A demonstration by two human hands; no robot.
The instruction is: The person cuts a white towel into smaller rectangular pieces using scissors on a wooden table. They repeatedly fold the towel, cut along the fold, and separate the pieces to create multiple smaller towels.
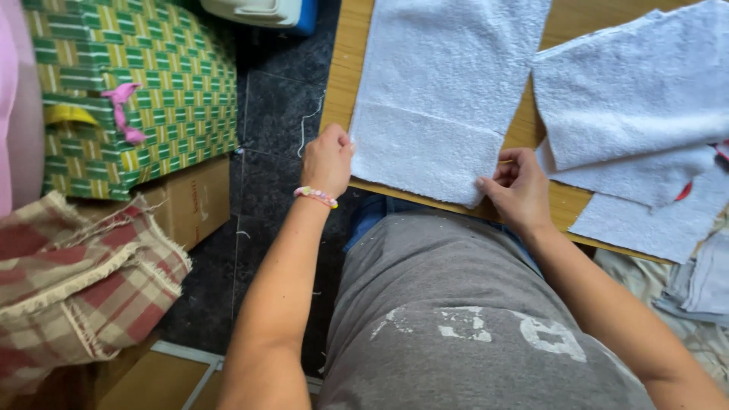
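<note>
White terry towel (440, 99) lies flat on the wooden table (345, 83), its near edge folded up so that a doubled band runs across the end closest to the person. Both hands work that band from opposite ends. The left hand (328, 159) pinches the band's left corner, fingers curled around the cloth just where it reaches the table's edge; a beaded bracelet (316, 197) sits on that wrist. The right hand (519, 190) grips the band's right corner, thumb on top and fingers tucked under, so the fold is held taut between the two grips and its edges stay lined up.

Just to the right, partly overlapping one another, lie more white towel pieces (638, 91), spread loosely over the table and reaching past its near edge. A stack of greyish cloths (702, 285) rests lower at the far right, off the table top.

On the dark floor (266, 114) to the left stands a green-and-yellow woven bag (152, 68) with a pink tie (121, 110), leaning on a cardboard box (197, 201). A red-and-beige checked cloth (76, 288) with frayed edges is heaped nearer the person.
</note>
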